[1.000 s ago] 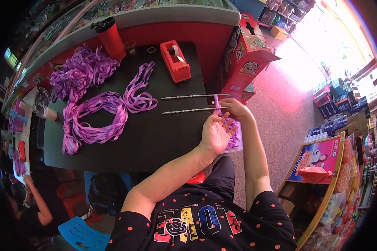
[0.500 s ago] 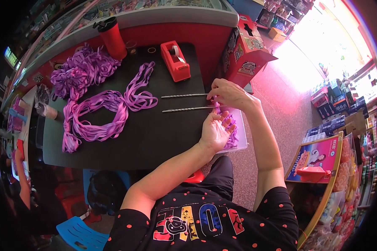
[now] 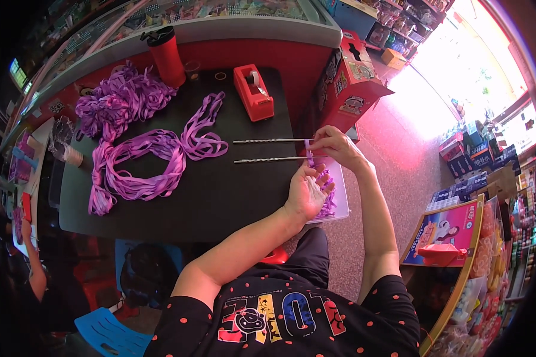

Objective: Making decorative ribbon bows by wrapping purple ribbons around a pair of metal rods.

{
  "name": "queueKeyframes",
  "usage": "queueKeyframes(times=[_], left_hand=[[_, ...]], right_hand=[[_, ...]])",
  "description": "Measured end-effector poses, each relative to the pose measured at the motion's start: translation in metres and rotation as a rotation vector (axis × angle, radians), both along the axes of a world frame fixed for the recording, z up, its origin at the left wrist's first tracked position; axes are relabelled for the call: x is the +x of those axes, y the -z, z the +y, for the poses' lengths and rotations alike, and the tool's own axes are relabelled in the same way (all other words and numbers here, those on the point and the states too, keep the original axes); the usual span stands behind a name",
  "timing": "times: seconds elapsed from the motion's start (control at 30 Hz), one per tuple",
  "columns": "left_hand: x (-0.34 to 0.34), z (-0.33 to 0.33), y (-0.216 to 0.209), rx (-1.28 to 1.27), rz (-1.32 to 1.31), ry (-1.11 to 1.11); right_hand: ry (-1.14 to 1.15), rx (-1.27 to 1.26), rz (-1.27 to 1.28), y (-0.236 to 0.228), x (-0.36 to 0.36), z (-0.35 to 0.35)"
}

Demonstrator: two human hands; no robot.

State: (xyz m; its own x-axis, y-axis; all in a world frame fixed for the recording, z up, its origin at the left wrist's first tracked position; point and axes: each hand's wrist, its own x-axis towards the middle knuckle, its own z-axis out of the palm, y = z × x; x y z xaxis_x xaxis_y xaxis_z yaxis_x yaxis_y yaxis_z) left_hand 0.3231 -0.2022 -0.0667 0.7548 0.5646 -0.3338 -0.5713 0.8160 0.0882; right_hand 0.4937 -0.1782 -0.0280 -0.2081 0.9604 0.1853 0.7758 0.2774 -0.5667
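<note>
Your right hand pinches a purple ribbon strip at the right ends of the two metal rods, which jut left over the dark table. Your left hand is palm up just nearer, fingers loosely curled, thumb by the strip's near end; you cannot tell whether it grips. The looped ribbon bundle lies left, the red tape dispenser on the far side.
</note>
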Motion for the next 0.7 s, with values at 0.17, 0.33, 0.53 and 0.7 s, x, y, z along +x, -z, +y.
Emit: queueKeyframes(times=[0.17,0.33,0.53,0.7], left_hand=[[-0.002,0.001,-0.001,0.037,-0.006,-0.004],[-0.001,0.0,0.003,0.056,-0.023,0.007],[0.002,0.0,0.005,0.08,-0.039,-0.002],[0.003,0.002,0.007,0.102,-0.051,-0.016]], right_hand=[[0.073,0.167,-0.025,0.001,-0.012,-0.015],[0.103,0.088,0.092,0.012,-0.015,-0.022],[0.271,0.005,0.209,0.02,-0.023,-0.018],[0.27,0.117,0.058,0.013,-0.032,-0.016]])
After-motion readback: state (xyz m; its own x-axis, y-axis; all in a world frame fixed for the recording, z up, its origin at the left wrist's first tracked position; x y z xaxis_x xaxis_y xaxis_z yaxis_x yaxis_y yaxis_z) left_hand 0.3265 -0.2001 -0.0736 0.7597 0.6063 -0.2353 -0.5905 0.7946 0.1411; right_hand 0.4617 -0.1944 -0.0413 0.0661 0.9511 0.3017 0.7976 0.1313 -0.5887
